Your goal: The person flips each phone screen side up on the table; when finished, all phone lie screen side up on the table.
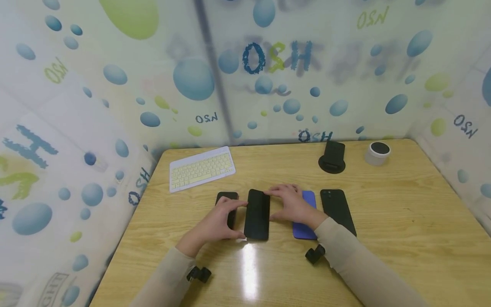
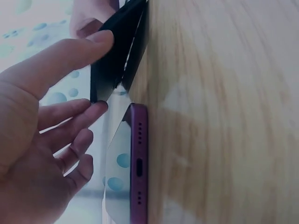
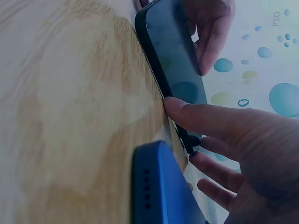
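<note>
Between my hands, a black phone (image 1: 258, 215) is held by its edges, one side tilted up off the wooden table. My left hand (image 1: 215, 224) grips its left side, the thumb near the front corner and the fingertips farther back. On its right side, my right hand (image 1: 293, 207) holds the edge between thumb and fingertips. Under the left hand lies a dark-screened phone (image 1: 232, 219), whose purple edge (image 2: 139, 163) shows in the left wrist view. A blue phone (image 1: 304, 231) lies partly hidden below my right hand and wrist.
Right of the blue phone lies another black phone (image 1: 339, 211), camera side up. A white keyboard (image 1: 202, 169) sits at the back left of the table (image 1: 402, 238). Toward the back right stand a black stand (image 1: 333, 157) and a white round container with a dark top (image 1: 377, 154).
</note>
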### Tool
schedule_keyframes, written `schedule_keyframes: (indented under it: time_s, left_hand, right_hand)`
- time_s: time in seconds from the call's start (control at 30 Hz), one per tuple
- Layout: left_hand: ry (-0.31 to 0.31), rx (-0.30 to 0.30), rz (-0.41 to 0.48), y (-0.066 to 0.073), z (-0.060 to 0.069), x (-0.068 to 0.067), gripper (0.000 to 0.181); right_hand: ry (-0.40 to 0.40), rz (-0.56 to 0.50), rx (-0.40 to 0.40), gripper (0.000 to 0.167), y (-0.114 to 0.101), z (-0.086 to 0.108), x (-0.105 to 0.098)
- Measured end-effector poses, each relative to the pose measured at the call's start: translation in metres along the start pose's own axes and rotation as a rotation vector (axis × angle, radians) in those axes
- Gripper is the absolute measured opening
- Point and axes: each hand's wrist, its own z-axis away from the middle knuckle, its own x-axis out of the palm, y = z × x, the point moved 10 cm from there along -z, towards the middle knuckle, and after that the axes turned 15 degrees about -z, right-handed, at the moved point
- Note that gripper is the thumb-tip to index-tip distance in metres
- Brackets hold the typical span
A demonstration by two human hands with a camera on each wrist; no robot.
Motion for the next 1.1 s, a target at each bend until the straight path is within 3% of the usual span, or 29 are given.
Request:
schedule_keyframes:
  time_s: [0.43, 0.6, 0.87, 1.1]
  left_hand:
    - [0.018, -0.006, -0.168, 0.004, -0.003, 0.009, 0.091]
    - [-0.002, -0.009, -0.215, 0.006, -0.005, 0.01, 0.092]
    - [-0.033, 0.006, -0.252, 0.009, -0.007, 0.011, 0.087]
    - [-0.021, 0.014, -0.238, 0.011, -0.009, 0.009, 0.091]
  right_hand:
    - [-0.032, -0.008, -0.039, 0.078, 0.0, -0.001, 0.004]
    - [-0.039, -0.004, -0.044, 0.078, 0.001, -0.001, 0.003]
    - [-0.053, 0.01, -0.026, 0.078, -0.001, 0.0, 0.002]
    - [-0.045, -0.008, -0.041, 0.073, 0.003, 0.004, -0.006]
